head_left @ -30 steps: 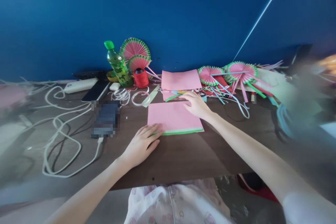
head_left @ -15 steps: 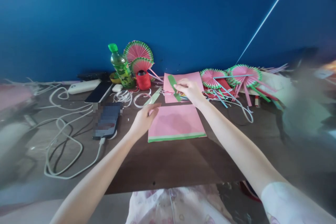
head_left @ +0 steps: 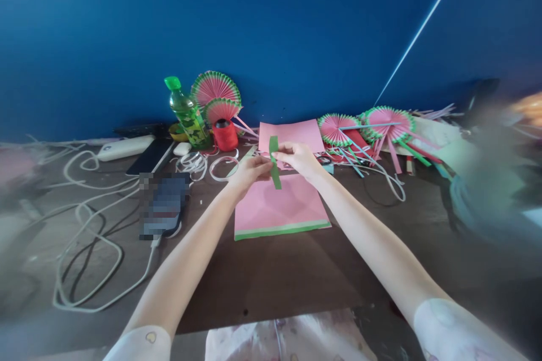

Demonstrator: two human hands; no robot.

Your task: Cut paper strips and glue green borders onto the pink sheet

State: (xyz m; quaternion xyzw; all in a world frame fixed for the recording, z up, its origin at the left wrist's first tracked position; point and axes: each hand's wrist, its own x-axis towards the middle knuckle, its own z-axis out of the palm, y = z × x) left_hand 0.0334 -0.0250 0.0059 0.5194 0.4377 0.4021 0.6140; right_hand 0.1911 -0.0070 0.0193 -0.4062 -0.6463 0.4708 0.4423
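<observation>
Both hands are raised over the table. Right hand: thumb and fingers pinched on a green strip. Left hand: fingers curled, tips at the strip's left edge; whether they grip it or only touch it cannot be told. Strip is held roughly upright, its lower end in front of the far part of a pink sheet.

Risks noted. The strip appears thin; uneven pull between the hands could crease or tear it near the pinch, and a loose right-hand pinch could let it slip. The sheet, banded green along its near edge, lies flat with no hand visibly pressing it; a brush from either wrist could skew it. Farther back, a second sheet could be nudged by an overreach. Left forearm is near the phone and its cable; a wide swing could snag the cable and drag the phone.
</observation>
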